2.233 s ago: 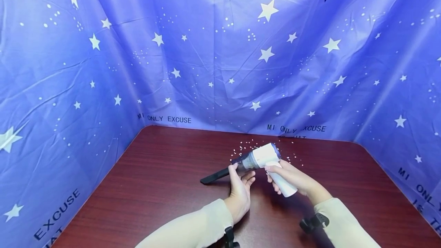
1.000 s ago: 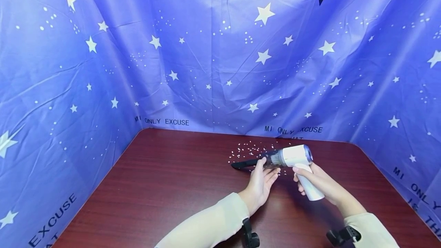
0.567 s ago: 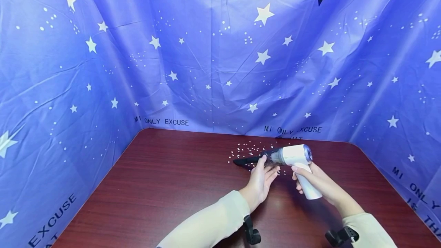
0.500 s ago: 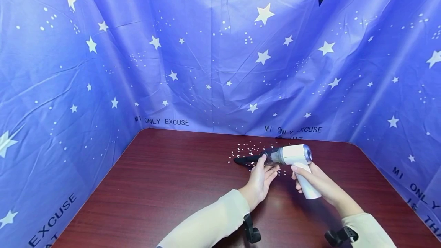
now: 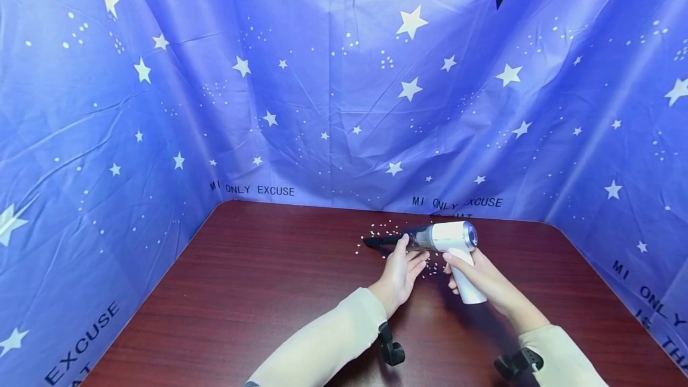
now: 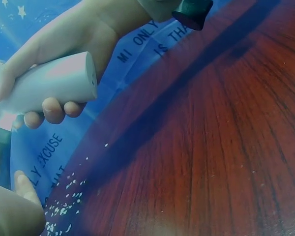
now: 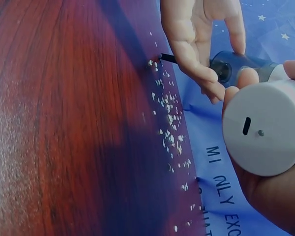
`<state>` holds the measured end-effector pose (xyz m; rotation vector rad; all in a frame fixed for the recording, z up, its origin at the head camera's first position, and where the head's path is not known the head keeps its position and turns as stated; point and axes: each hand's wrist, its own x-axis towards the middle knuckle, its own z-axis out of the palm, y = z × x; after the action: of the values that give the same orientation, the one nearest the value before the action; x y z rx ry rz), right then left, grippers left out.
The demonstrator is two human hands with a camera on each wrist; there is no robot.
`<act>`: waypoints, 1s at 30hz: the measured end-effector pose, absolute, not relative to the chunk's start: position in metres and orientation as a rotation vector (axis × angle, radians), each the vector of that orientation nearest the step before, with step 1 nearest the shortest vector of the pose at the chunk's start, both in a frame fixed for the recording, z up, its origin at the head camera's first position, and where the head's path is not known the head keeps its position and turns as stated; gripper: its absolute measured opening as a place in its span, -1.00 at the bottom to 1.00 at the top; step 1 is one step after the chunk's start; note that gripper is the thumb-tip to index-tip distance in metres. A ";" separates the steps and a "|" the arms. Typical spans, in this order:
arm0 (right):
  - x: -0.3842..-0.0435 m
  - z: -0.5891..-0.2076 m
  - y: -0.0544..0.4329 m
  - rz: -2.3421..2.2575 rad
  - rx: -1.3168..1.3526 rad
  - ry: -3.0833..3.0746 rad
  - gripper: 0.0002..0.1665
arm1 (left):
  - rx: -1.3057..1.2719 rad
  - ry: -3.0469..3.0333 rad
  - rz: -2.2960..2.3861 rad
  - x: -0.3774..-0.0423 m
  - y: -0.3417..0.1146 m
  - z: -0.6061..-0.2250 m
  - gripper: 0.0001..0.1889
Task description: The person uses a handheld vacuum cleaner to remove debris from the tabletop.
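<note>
A white handheld vacuum cleaner (image 5: 450, 235) with a smoky clear dust cup (image 5: 418, 237) and a long black crevice nozzle (image 5: 380, 240) points left over the table. My right hand (image 5: 486, 282) grips its white handle, fingers curled round it; the handle's round end cap (image 7: 265, 129) fills part of the right wrist view. My left hand (image 5: 398, 270) holds the front part, thumb on the near side and fingers stretched underneath. Small white bits (image 7: 169, 118) lie scattered around and below the nozzle and dust cup. In the head view the vacuum hides some of them.
The dark red wood-grain table (image 5: 242, 291) spreads around both hands. A blue star-print curtain (image 5: 322, 106) stands along the back and both sides, close behind the vacuum. Black wrist cameras (image 5: 391, 345) sit below both cuffs.
The vacuum first went right with both hands, bringing its nozzle among the white bits. Since half a second ago it has shifted slightly left and toward the back. Both hands keep their holds.
</note>
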<state>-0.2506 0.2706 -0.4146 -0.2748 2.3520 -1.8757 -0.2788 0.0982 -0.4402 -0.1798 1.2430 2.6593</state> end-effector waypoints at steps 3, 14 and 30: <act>-0.251 -0.415 0.268 -1.884 -0.255 2.345 -0.58 | -0.187 1.239 2.663 -0.280 0.098 -0.440 -0.36; -0.248 -0.412 0.270 -1.879 -0.268 2.310 -0.61 | -0.238 1.209 2.711 -0.273 0.100 -0.439 -0.45; -0.245 -0.414 0.275 -1.860 -0.326 2.257 -0.72 | -0.290 1.199 2.755 -0.262 0.103 -0.438 -0.53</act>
<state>-0.2450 0.2746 -0.4142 -0.3263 2.2567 -1.8596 -0.2620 0.1033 -0.4376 -0.2898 1.1986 2.7553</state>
